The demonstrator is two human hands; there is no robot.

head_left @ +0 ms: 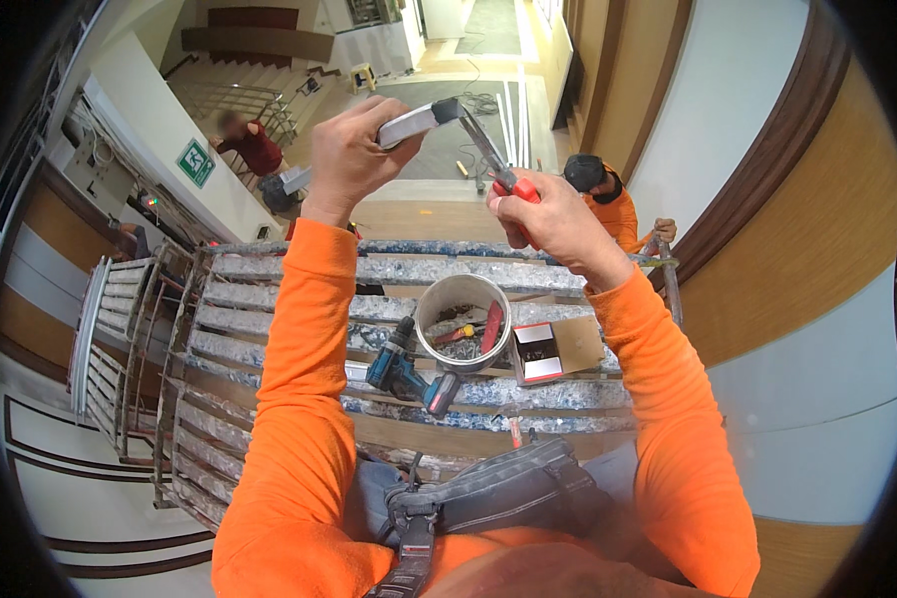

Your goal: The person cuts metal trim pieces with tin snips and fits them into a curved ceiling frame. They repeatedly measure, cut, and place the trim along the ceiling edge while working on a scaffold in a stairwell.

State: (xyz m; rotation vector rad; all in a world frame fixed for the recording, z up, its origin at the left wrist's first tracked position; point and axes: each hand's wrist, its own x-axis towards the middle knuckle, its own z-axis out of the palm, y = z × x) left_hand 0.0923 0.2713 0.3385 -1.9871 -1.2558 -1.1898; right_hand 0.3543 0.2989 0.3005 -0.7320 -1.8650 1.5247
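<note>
Raised in front of me, my left hand [351, 149] grips a white rectangular channel [409, 127]. A paler length shows on the hand's other side, and the fingers hide the middle. The channel's far end looks dark. My right hand [558, 219] is closed around the red handles of a pair of snips [516, 187]. Their long grey jaws reach up and left to the channel's dark end; I cannot tell whether they bite into it. Below on the planks stand a white bucket [422, 329] with tools inside, a blue cordless drill [399, 369] and an opened small box [540, 369].
I am above a paint-spattered slatted scaffold platform [269, 349] with a rail at its far edge. A person in orange [618, 214] with a dark cap holds the right rail. Another in dark red [254, 151] is lower left. Long white strips [509, 120] lie on the floor.
</note>
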